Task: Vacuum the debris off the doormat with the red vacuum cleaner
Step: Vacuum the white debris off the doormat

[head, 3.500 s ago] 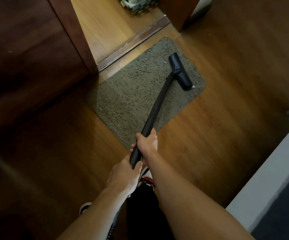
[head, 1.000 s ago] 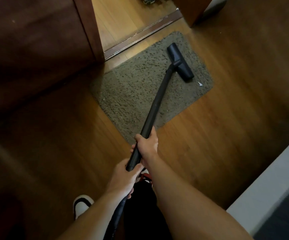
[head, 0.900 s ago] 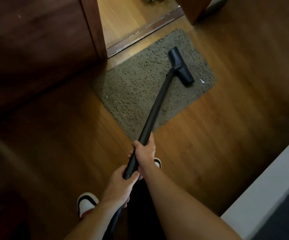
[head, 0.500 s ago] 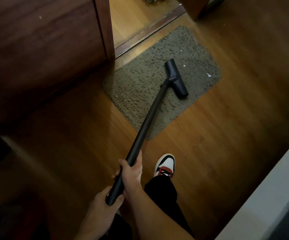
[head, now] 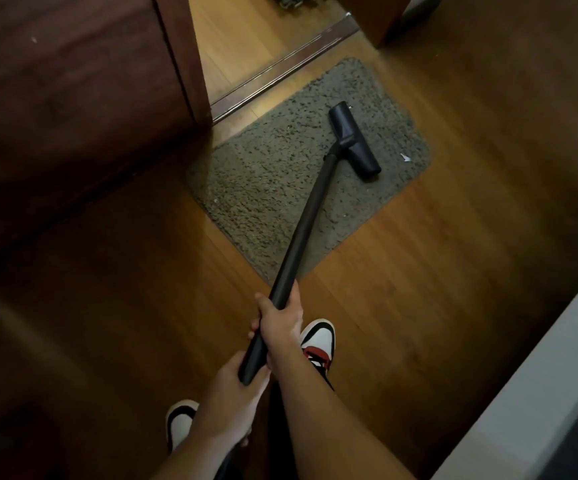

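The right hand (head: 280, 323) and, nearer the body, the left hand (head: 232, 389) both curl tightly round the black vacuum tube (head: 303, 230). Its nozzle (head: 354, 142) rests on the grey doormat (head: 263, 188), near a white scrap (head: 404, 157).

Head cam, wide-angle, looking fwd and down, floor (head: 419, 289) well below

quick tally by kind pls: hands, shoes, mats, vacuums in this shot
hands: 2 (left hand, right hand)
shoes: 2 (left shoe, right shoe)
doormat: 1
vacuum cleaner: 1
total: 6
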Demonstrator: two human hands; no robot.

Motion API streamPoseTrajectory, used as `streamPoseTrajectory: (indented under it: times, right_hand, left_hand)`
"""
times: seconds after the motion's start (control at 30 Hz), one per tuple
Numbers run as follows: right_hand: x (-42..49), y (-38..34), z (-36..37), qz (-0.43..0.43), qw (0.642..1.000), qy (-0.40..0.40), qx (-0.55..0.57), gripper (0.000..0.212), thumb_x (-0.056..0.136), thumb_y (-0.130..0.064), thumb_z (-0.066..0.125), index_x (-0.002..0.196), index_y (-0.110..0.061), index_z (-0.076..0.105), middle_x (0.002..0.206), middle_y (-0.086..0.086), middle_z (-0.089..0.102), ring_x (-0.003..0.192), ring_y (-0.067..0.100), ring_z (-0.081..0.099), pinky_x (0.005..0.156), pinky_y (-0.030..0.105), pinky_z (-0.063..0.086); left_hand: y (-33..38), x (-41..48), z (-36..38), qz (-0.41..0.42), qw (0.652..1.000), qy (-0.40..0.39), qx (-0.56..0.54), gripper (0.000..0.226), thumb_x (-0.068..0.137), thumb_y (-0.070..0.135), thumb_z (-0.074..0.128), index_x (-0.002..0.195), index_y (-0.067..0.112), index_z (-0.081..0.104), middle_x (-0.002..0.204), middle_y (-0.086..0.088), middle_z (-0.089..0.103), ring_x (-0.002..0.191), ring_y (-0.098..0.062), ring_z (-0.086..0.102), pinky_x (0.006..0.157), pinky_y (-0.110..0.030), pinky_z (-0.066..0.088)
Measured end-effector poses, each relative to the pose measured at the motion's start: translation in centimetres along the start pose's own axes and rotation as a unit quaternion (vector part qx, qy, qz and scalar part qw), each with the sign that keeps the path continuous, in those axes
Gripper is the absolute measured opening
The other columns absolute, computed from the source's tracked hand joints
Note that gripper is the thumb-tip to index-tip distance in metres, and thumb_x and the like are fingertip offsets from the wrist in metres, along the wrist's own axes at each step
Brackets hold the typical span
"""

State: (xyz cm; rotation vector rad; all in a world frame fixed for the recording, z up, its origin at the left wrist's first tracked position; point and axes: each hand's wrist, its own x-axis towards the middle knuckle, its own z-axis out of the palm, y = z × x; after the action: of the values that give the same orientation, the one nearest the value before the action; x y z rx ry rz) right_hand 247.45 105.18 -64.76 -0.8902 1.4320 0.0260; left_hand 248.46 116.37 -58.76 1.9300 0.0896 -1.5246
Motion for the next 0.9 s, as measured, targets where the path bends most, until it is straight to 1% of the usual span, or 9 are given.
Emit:
streamPoseTrajectory:
  times: [0.1, 0.2, 0.27, 0.37, 0.47, 0.63, 0.73, 0.8, 0.9]
  right_hand:
    - [2.1, -2.3, -1.4, -0.007, 1.0, 0.002, 0.003, 0.074, 0.098, -0.011, 0.063, 0.155, -0.041, 0.028, 0.084, 0.011, 0.058, 0.045, 0.014, 0.051, 0.044, 0.028, 0.048]
    - [4.1, -4.6, -2.9, -0.007, 1.0, 0.005, 0.015, 0.077, 0.097, -0.01, 0.063, 0.157, -0.041, 0.025, 0.075, 0.01, 0.056, 0.046, 0.016, 0.05, 0.045, 0.029, 0.048]
    - [5.2, -6.0, -4.0, -0.004, 1.0, 0.002, 0.014, 0.079, 0.098, -0.01, 0.063, 0.158, -0.041, 0.022, 0.073, 0.008, 0.056, 0.048, 0.017, 0.05, 0.047, 0.03, 0.049]
    - [6.9, -7.9, -5.3, -0.003, 1.0, 0.0, 0.009, 0.08, 0.098, -0.012, 0.063, 0.159, -0.041, 0.02, 0.081, 0.009, 0.059, 0.05, 0.017, 0.052, 0.049, 0.032, 0.051]
    - [8.2, -9.3, -6.2, -0.007, 1.0, 0.0, 0.008, 0.076, 0.097, -0.011, 0.063, 0.157, -0.04, 0.025, 0.08, 0.009, 0.058, 0.05, 0.017, 0.053, 0.048, 0.031, 0.051]
    - [8.8, -9.9, -6.7, -0.004, 1.0, 0.0, 0.001, 0.077, 0.097, -0.01, 0.062, 0.157, -0.041, 0.025, 0.084, 0.01, 0.059, 0.051, 0.017, 0.054, 0.049, 0.031, 0.052]
    - [8.4, -9.7, -6.3, -0.003, 1.0, 0.002, 0.005, 0.076, 0.098, -0.01, 0.061, 0.157, -0.041, 0.024, 0.082, 0.01, 0.058, 0.051, 0.017, 0.054, 0.048, 0.031, 0.051]
    - [7.9, -9.3, -6.0, -0.002, 1.0, 0.005, 0.005, 0.072, 0.098, -0.01, 0.061, 0.156, -0.038, 0.028, 0.081, 0.009, 0.058, 0.049, 0.015, 0.054, 0.047, 0.03, 0.051]
    - [6.7, -8.3, -5.3, 0.003, 1.0, 0.006, 0.005, 0.072, 0.098, -0.01, 0.06, 0.155, -0.039, 0.028, 0.085, 0.01, 0.059, 0.048, 0.014, 0.053, 0.048, 0.03, 0.051]
  left_hand:
    - [2.3, 1.7, 1.7, 0.007, 1.0, 0.011, 0.004, 0.012, 0.097, 0.039, 0.058, 0.098, 0.028, 0.062, 0.06, 0.003, 0.056, 0.043, -0.01, 0.048, 0.047, -0.027, 0.041]
    - [4.7, 3.2, 3.4, 0.007, 1.0, 0.016, -0.004, 0.009, 0.096, 0.038, 0.06, 0.096, 0.03, 0.061, 0.057, 0.005, 0.056, 0.038, -0.008, 0.048, 0.044, -0.028, 0.041]
    - [6.3, 4.1, 4.5, -0.004, 1.0, 0.013, -0.021, 0.011, 0.095, 0.04, 0.06, 0.094, 0.029, 0.062, 0.053, 0.004, 0.055, 0.034, -0.012, 0.046, 0.041, -0.028, 0.04]
    - [8.2, 5.4, 5.9, -0.008, 0.999, 0.015, -0.029, 0.012, 0.095, 0.042, 0.061, 0.093, 0.029, 0.063, 0.057, -0.003, 0.055, 0.033, -0.019, 0.044, 0.041, -0.03, 0.043]
    - [9.7, 6.5, 6.9, -0.006, 0.999, 0.025, -0.028, 0.011, 0.094, 0.043, 0.061, 0.093, 0.032, 0.062, 0.061, -0.005, 0.056, 0.034, -0.02, 0.045, 0.042, -0.031, 0.046]
    - [10.4, 6.7, 7.5, -0.005, 0.999, 0.036, -0.019, 0.008, 0.094, 0.043, 0.061, 0.092, 0.035, 0.062, 0.062, -0.005, 0.056, 0.035, -0.02, 0.047, 0.042, -0.031, 0.047]
    - [10.3, 6.3, 7.2, -0.004, 0.999, 0.031, -0.016, 0.013, 0.094, 0.042, 0.062, 0.088, 0.031, 0.061, 0.064, -0.006, 0.057, 0.038, -0.021, 0.047, 0.042, -0.031, 0.046]
    - [9.9, 6.0, 6.7, -0.004, 1.0, 0.026, -0.016, 0.014, 0.094, 0.04, 0.062, 0.087, 0.028, 0.062, 0.062, -0.006, 0.055, 0.038, -0.021, 0.046, 0.042, -0.031, 0.046]
    - [8.8, 4.9, 5.7, -0.009, 0.999, 0.031, -0.007, 0.013, 0.095, 0.039, 0.061, 0.088, 0.028, 0.062, 0.061, -0.005, 0.055, 0.038, -0.02, 0.046, 0.042, -0.03, 0.046]
